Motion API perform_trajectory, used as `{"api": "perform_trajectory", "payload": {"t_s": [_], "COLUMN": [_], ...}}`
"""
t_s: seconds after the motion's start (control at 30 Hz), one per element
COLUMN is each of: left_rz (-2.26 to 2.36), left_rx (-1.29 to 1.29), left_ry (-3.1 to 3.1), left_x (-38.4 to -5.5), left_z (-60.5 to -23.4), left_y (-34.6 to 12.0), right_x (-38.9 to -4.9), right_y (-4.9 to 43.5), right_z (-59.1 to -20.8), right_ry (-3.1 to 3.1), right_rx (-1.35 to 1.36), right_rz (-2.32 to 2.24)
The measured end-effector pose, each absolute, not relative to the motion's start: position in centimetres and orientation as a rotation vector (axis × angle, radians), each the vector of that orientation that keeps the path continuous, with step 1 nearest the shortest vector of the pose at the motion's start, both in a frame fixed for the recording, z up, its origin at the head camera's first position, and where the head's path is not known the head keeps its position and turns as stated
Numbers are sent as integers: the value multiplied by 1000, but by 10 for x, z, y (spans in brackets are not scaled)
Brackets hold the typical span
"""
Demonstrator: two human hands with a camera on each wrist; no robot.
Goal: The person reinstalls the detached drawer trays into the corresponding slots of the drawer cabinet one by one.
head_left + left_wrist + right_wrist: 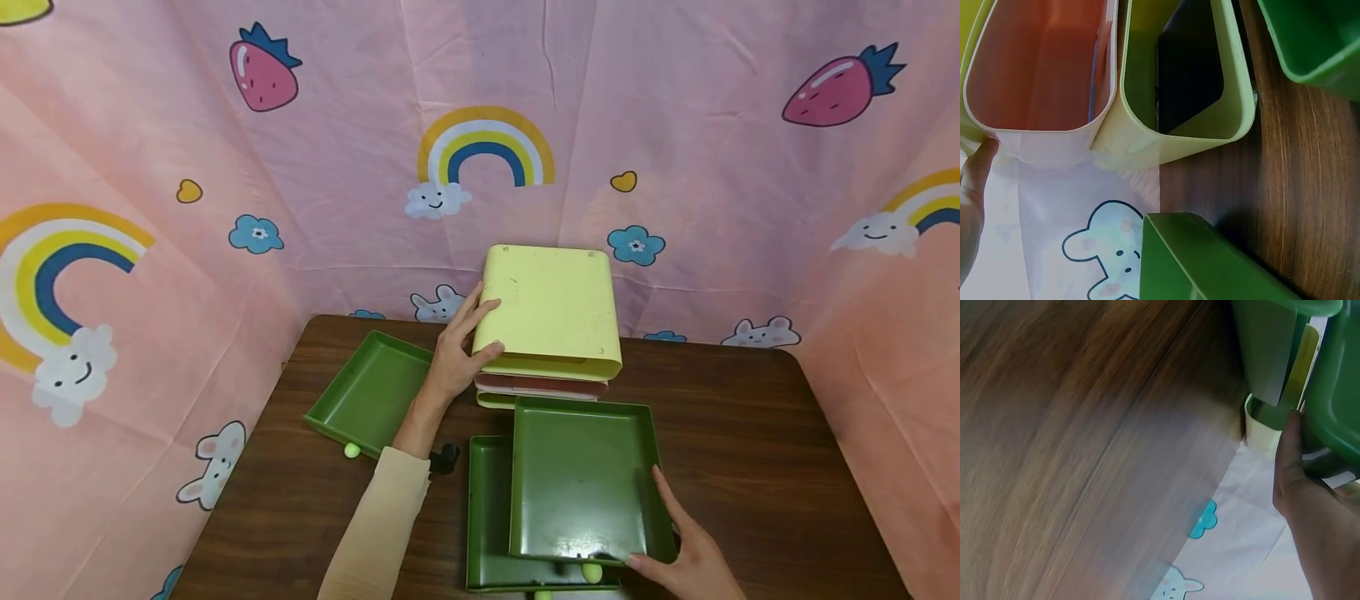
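Three open-fronted shells stand stacked at the back of the table: a yellow shell [551, 304] on top, a pink shell [1035, 142] in the middle and a pale yellow-green shell [1179, 149] at the bottom. My left hand [453, 354] rests against the left side of the stack, fingers spread along the top shell and thumb at its front corner. My right hand [693, 554] grips a green drawer [585, 479] by its right front corner, thumb at the front and fingers along the side. This drawer, with a round light-green knob [592, 572], is held in front of the stack.
Below the held drawer, and partly hidden by it, lies a second green drawer [489, 517]. Another green drawer [378, 396] lies askew at the left of the table. A pink printed cloth [360, 167] hangs behind and beside the brown wooden table [735, 450].
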State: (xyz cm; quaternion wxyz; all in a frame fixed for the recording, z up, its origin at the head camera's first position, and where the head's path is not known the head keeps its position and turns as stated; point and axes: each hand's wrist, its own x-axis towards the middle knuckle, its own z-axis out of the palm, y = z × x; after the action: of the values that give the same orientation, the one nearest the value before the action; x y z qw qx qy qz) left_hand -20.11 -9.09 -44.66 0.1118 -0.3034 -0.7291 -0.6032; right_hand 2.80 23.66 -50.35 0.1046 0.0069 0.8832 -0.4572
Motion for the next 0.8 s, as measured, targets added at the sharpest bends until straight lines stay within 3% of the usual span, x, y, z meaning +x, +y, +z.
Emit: {"api": "perform_trajectory", "payload": {"t_s": [0.8], "left_rz": [-1850], "left_rx": [-897], "left_ry": [-2123], "left_x": [-203], "left_z": [-449], "left_y": [-95], "right_x": [20], "right_y": [198], "right_z": [-501], "right_ry": [2661], "right_rx": [-40], "right_rz": [-1400]}}
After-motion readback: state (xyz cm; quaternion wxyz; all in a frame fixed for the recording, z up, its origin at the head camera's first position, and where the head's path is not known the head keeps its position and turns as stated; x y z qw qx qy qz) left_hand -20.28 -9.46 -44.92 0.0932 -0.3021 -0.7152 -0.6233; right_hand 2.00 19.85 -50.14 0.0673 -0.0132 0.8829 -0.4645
